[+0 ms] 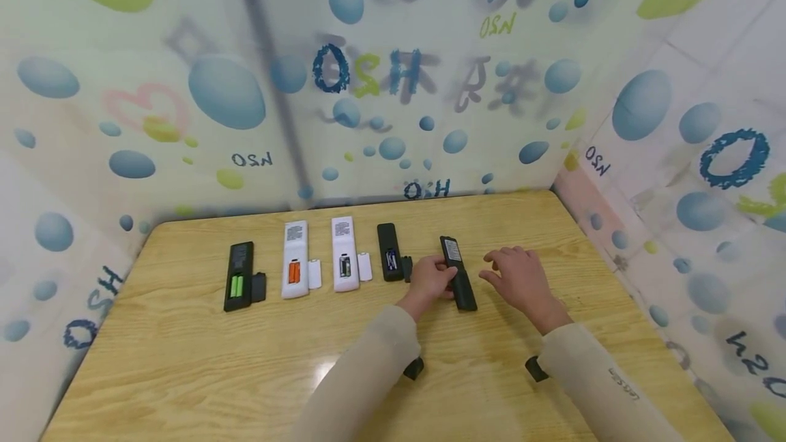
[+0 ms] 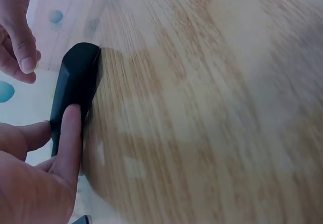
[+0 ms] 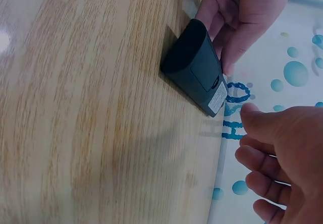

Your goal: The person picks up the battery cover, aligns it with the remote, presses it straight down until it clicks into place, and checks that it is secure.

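Remote (image 1: 463,286), label (image 1: 452,249) facing up, is being pinched by the left hand (image 1: 430,278) while the right hand (image 1: 520,280) is hovering just beside it, relaxed and unclenched.

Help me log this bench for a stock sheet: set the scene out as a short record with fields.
Surface: wood-grain table
Remote 1: black, green batteries, cover off beside it
Remote 2: white, orange batteries, cover off beside it
Remote 3: white, batteries showing, cover off beside it
Remote 4: black, batteries showing, cover off beside it
Remote 5: black, label showing, battery cover on
Left hand: holds remote 5
Right hand: apart, holding nothing
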`<state>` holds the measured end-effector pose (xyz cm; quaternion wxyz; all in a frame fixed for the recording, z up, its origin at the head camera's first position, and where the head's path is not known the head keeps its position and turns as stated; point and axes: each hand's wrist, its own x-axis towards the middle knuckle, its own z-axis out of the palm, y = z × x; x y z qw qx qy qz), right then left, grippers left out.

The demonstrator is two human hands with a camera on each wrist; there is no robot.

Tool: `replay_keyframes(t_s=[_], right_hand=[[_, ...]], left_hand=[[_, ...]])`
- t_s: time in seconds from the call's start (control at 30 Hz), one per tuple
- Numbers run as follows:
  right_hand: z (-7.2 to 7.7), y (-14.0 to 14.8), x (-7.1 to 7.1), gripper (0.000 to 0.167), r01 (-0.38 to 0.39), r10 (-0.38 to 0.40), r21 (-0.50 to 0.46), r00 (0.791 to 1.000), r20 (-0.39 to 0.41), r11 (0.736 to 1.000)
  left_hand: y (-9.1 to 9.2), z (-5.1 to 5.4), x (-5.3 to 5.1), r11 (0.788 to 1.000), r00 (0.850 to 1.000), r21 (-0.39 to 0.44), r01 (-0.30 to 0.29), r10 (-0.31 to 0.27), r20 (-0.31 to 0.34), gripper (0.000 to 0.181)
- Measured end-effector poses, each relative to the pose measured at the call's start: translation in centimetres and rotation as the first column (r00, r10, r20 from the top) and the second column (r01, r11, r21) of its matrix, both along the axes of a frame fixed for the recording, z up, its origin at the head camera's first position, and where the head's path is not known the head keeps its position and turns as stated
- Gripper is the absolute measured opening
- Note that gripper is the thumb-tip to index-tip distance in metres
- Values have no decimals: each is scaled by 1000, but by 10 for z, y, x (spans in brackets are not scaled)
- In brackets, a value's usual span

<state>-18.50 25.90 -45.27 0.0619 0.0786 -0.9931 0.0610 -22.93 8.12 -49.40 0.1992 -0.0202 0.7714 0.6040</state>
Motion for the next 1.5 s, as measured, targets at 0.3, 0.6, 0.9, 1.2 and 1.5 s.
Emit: replay_keyframes(t_s=[0.3,0.6,0.9,1.2,1.5], right_hand=[[1,-4,1,33,7,-7,-9,1000,-8,1000],[0,-9,1,33,-11,11,-10,1000,-3,1000],[-3,-22,-6,33,-22,22,-13,1000,18,1000],[-7,-45,-17,35,-34,34,-5,996,85,999],[-12,-70,-22,33,-128,128,-2,991,47,992]], left_hand=[[-2,11,7,996,1000,-91,-11,10,-17,39],[-7,18,12,964,995,-267,-14,-14,-101,43],[-27,21,12,974,991,-226,26,-55,-122,35],[-69,29,9,994,989,-95,49,-62,-135,33],[-120,34,-3,998,994,-64,22,-28,-104,32]])
